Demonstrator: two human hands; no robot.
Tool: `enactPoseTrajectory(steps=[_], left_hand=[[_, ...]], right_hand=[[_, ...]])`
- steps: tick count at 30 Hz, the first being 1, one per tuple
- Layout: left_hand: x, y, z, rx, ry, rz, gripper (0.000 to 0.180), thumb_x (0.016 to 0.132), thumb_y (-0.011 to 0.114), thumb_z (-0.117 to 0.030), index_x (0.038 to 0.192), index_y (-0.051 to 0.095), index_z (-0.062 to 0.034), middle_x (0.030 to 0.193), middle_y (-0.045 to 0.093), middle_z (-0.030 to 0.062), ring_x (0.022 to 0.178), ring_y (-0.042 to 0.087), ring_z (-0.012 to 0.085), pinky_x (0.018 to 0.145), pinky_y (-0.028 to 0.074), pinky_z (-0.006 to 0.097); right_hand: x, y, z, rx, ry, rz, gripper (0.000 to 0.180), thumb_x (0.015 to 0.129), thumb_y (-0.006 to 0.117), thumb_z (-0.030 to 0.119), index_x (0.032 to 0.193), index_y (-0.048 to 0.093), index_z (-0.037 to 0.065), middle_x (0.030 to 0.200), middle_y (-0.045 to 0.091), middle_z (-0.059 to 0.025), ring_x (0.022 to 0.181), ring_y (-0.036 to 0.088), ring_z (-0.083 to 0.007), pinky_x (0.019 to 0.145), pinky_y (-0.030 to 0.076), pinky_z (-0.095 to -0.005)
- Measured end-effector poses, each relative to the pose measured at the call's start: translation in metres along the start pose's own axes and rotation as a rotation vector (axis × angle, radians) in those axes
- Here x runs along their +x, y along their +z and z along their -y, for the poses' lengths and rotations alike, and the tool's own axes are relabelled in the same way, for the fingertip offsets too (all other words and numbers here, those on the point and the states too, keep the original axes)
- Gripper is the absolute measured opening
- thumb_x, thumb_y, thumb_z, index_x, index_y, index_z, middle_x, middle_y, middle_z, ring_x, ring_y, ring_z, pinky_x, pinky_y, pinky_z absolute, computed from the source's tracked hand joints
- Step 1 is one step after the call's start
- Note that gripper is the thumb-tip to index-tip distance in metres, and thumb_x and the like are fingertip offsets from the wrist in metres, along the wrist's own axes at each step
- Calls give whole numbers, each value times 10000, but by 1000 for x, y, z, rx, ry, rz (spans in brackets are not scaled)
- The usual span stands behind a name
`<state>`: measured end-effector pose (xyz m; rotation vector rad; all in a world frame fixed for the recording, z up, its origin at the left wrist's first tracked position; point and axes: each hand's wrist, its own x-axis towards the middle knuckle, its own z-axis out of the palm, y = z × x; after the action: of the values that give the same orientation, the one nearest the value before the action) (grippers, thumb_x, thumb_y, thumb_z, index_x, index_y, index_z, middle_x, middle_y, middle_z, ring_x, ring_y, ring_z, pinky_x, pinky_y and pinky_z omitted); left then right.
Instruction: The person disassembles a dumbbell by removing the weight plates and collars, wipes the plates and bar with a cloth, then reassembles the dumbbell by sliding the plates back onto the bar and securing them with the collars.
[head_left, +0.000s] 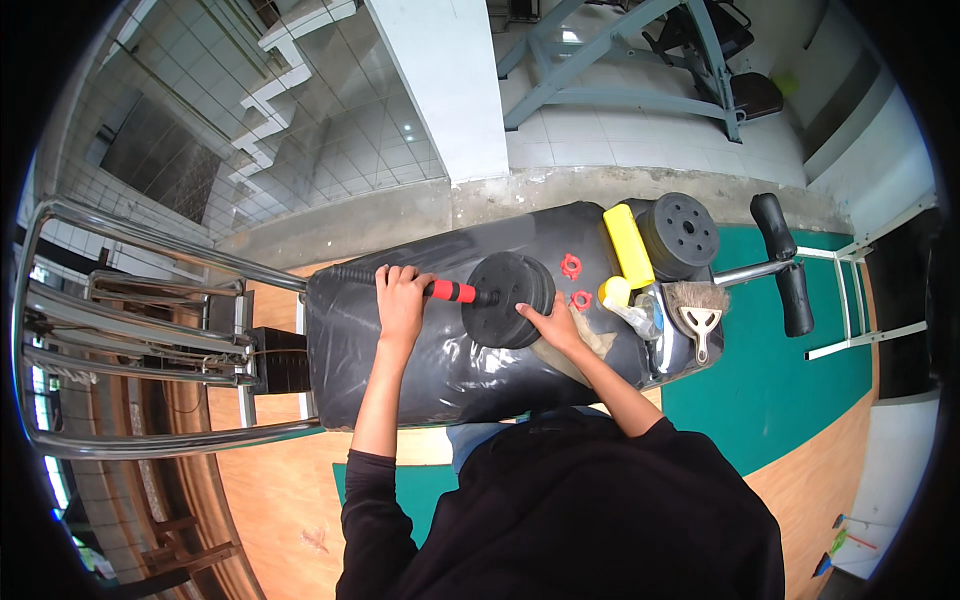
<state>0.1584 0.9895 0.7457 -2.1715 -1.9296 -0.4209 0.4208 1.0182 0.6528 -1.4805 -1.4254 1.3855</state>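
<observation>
A dumbbell bar (450, 290) with a red and black grip lies across a black padded bench (400, 370). My left hand (402, 300) is closed around its left part, where a black threaded end sticks out. Round black weight plates (497, 318) sit at the bar's right end. My right hand (557, 326) grips their right edge, thumb on the face turned to the bar, other fingers mostly hidden. Just beyond that hand lie two red star-shaped collar nuts (571, 265). A crumpled beige cloth (597, 341) is partly under my right hand.
On the bench's right end are a yellow oblong container (628, 246), stacked black plates (683, 235), a clear plastic bottle (643, 318) and a wide brush (701, 318). Chrome rails (170, 245) flank the left side. Padded rollers (772, 228) stand off the right end.
</observation>
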Motion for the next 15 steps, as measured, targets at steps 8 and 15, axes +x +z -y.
enactPoseTrajectory(steps=[8,15], left_hand=[[-5,1,-12,58,-109,169,375,615,749,-66,962,652,-170,999,551,0,1031,502,199,1093,126,583],[-7,-3,-31,13,-122,248,510,600,791,-150,1076,610,-166,1167,498,52,1178,428,215,1084,82,619]], right_hand=[[-1,1,1,35,95,56,814,724,772,397,1158,320,-123,1088,558,-240,1035,576,-259,895,458,-330],[-4,5,-5,0,-25,-1,911,693,772,470,1184,294,-131,1092,557,-253,1027,583,-295,892,453,-334]])
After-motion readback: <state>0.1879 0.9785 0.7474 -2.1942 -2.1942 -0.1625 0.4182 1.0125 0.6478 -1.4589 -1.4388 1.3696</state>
